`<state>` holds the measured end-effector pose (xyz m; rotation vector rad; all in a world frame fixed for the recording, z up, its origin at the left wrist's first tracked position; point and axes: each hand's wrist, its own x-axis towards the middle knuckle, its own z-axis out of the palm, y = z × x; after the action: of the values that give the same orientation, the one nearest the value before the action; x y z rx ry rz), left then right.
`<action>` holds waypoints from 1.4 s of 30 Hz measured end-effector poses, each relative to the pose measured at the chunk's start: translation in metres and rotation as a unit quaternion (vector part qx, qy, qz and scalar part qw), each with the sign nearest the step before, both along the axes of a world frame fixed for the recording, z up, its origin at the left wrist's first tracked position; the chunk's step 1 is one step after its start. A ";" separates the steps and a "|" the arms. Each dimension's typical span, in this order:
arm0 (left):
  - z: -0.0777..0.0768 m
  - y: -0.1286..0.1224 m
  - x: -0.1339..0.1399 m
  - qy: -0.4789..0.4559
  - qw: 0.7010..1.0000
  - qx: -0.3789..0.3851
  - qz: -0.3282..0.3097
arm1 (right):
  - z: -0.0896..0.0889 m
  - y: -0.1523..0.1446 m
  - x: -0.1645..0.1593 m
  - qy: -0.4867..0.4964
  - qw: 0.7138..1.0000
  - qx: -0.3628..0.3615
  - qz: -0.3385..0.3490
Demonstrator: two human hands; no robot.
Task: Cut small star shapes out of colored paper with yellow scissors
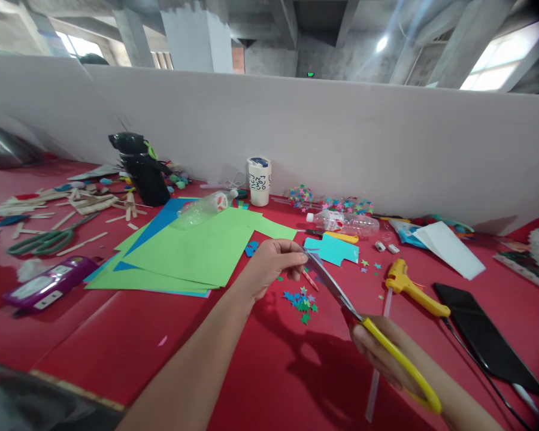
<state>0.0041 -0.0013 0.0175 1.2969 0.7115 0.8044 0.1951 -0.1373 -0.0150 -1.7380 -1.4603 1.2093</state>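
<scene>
My right hand (381,347) grips a pair of scissors (335,287) with yellow handles, its blades slanting up and left. At the blade tips, my left hand (278,263) is closed in a pinch; a thin purplish sliver shows beside the fingertips, too small to name. Below that hand lies a small heap of blue and green paper stars (303,304), with a short red-and-white stick (311,280) just above it. Light blue card pieces (332,248) rest behind the blades. To the left of my left hand are large green paper sheets (184,251).
A yellow glue gun (415,290) and a black tablet-like slab (485,335) lie at right. Plastic bottles (348,222), a white cup (259,182) and a black flask (144,173) stand or lie farther back. Green scissors (54,239) and a purple tool (51,284) are at left.
</scene>
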 end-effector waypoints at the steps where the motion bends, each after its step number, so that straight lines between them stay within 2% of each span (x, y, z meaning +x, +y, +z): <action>1: 0.000 0.000 0.000 0.001 1.000 -0.001 -0.001 | 0.000 0.000 0.000 -0.001 1.000 -0.001 -0.002; 11: -0.001 0.000 0.000 0.004 1.000 -0.007 0.001 | 0.009 -0.001 -0.006 -0.031 0.999 0.001 -0.022; 31: 0.000 0.000 0.002 0.002 1.000 0.002 0.008 | 0.006 0.001 -0.004 -0.037 0.999 -0.009 -0.028; 38: 0.000 -0.001 0.003 0.008 0.997 0.061 0.035 | 0.000 0.002 0.003 0.004 1.000 -0.009 -0.001; 42: -0.002 -0.002 0.005 0.018 0.984 0.146 0.102 | -0.008 0.004 0.009 0.053 0.997 -0.062 0.016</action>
<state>0.0094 -0.0033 0.0158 1.5200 0.7846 1.0836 0.2038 -0.1332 -0.0228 -1.7073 -1.3824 1.4147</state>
